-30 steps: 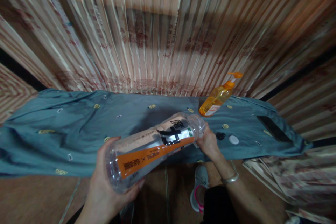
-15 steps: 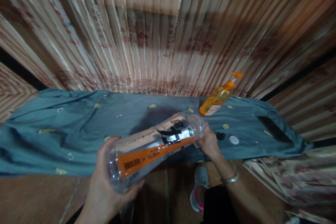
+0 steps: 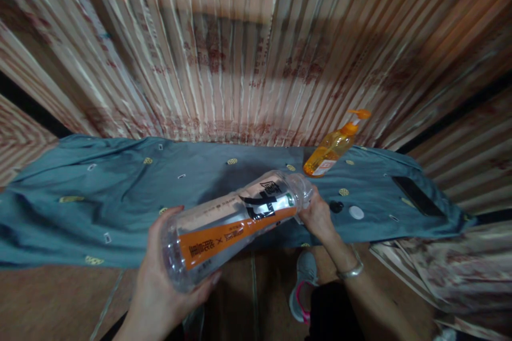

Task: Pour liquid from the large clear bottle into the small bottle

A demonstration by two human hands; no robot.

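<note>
Over the near edge of the cloth-covered counter (image 3: pixel 200 173), my left grip (image 3: pixel 160 282) cups the base of a clear bottle (image 3: pixel 236 234), thumb and fingers spread round it. My right grip (image 3: pixel 318 216) is closed about its neck, though the bottle hides most of those fingers. I hold it aslant, neck to the right and farther from me, its orange-banded label uppermost. Just past my right grip lie a small black object (image 3: pixel 336 206) and, beside it, a white disc (image 3: pixel 356 212). Beyond the neck stands an orange pump bottle (image 3: pixel 330 149); well to the right lies a dark flat slab (image 3: pixel 416 195). Striped drapery (image 3: pixel 240 74) hangs behind everything.
</note>
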